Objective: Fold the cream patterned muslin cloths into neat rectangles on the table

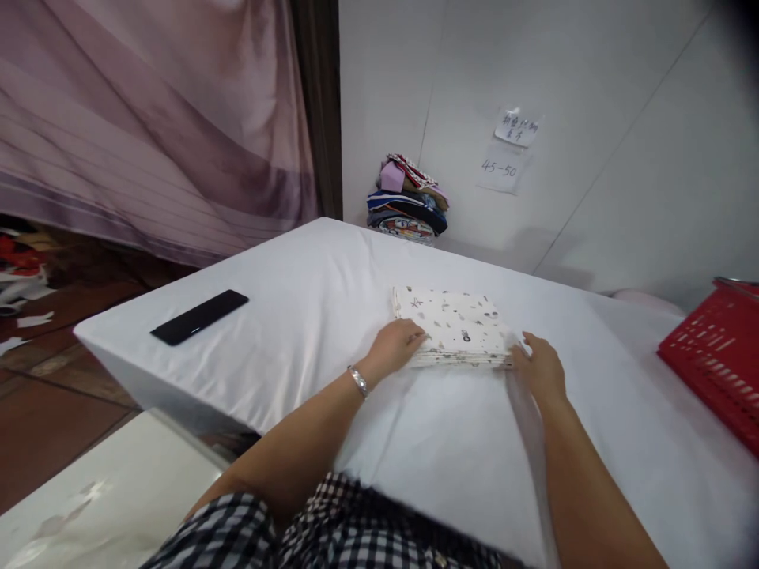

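Note:
A folded cream cloth (451,316) with small printed figures lies flat on the white-covered table in front of me, its several layers showing along the near edge. My left hand (396,346), with a silver bracelet at the wrist, grips its near left corner, the fingers curled over the edge. At the near right corner my right hand (538,367) holds the edge of the layers between thumb and fingers. A pale, sheer-looking fold runs from below the right hand toward me; whether it is plastic or table cover I cannot tell.
A black phone-like slab (200,316) lies on the table cover (285,300) at left. Stacked folded clothes (409,201) stand beyond the far edge by the wall. A red plastic basket (717,356) is at right. Paper notes (501,167) hang on the wall; a pinkish curtain (178,118) hangs at left.

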